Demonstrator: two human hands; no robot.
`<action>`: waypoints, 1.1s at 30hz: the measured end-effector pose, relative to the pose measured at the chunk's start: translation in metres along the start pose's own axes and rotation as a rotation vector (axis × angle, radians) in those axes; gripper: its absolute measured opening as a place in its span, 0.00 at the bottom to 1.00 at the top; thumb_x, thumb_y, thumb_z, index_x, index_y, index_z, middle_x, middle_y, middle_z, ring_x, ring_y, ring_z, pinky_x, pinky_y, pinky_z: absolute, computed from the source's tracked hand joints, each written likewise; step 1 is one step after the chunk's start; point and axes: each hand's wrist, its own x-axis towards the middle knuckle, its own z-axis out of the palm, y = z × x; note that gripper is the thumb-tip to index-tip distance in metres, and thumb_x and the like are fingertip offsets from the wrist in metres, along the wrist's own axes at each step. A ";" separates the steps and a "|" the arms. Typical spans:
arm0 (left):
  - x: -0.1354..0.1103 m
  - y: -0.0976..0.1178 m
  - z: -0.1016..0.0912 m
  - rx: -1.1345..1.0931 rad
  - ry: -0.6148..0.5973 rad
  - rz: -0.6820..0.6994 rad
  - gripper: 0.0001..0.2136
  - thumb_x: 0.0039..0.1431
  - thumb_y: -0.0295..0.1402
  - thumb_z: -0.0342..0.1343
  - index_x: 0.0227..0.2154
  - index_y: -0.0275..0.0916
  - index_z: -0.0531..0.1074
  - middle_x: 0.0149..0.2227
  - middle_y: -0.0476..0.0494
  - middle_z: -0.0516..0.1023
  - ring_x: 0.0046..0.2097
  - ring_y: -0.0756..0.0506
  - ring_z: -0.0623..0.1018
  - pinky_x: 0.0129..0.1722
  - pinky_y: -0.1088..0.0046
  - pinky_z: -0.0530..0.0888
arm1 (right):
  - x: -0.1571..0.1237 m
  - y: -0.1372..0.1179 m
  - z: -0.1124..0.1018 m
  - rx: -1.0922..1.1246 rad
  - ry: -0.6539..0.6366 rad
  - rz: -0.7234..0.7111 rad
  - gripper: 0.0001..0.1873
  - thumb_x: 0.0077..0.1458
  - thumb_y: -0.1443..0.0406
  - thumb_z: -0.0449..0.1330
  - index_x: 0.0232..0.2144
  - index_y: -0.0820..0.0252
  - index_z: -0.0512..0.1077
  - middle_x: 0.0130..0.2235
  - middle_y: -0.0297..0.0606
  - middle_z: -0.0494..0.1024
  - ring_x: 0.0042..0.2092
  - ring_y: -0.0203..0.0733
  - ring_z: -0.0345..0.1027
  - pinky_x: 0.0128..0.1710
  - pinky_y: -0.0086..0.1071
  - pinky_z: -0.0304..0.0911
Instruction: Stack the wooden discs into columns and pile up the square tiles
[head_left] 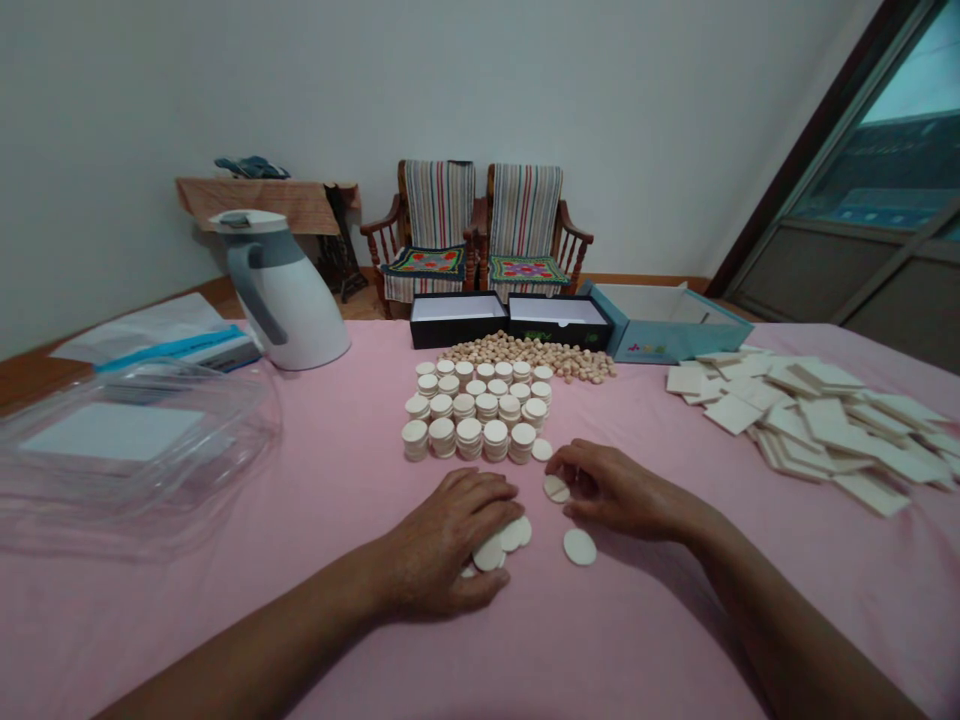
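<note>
Disc stacks could topple

On pink cloth point(435, 675), the left hand point(450, 535) arches, thumb and fingers apart, around loose, round cream wooden-looking discs point(488, 554). The right hand point(609, 490) curls narrowly at another disc point(556, 489); grip unclear. Slipping forward could topple the cream stacks point(469, 436).
</note>
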 end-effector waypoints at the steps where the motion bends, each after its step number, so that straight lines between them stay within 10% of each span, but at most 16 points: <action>1: 0.000 0.000 0.000 0.000 0.005 0.003 0.26 0.51 0.33 0.57 0.54 0.41 0.61 0.56 0.37 0.66 0.57 0.38 0.65 0.58 0.55 0.60 | 0.000 0.000 0.001 -0.001 0.005 0.000 0.14 0.46 0.71 0.57 0.38 0.58 0.69 0.33 0.35 0.69 0.32 0.36 0.61 0.30 0.28 0.56; 13: 0.000 -0.001 0.002 -0.014 0.018 0.005 0.26 0.53 0.32 0.56 0.55 0.39 0.60 0.56 0.36 0.66 0.58 0.40 0.64 0.59 0.56 0.60 | 0.018 0.003 0.002 -0.052 0.417 0.053 0.11 0.47 0.70 0.56 0.36 0.60 0.68 0.30 0.33 0.67 0.29 0.34 0.60 0.29 0.28 0.56; 33: -0.001 -0.003 0.004 -0.029 0.042 -0.014 0.26 0.53 0.32 0.56 0.56 0.37 0.60 0.56 0.35 0.66 0.59 0.39 0.63 0.60 0.56 0.61 | 0.018 -0.008 0.003 0.024 0.288 -0.049 0.03 0.52 0.68 0.55 0.30 0.60 0.70 0.25 0.32 0.67 0.26 0.33 0.58 0.26 0.27 0.54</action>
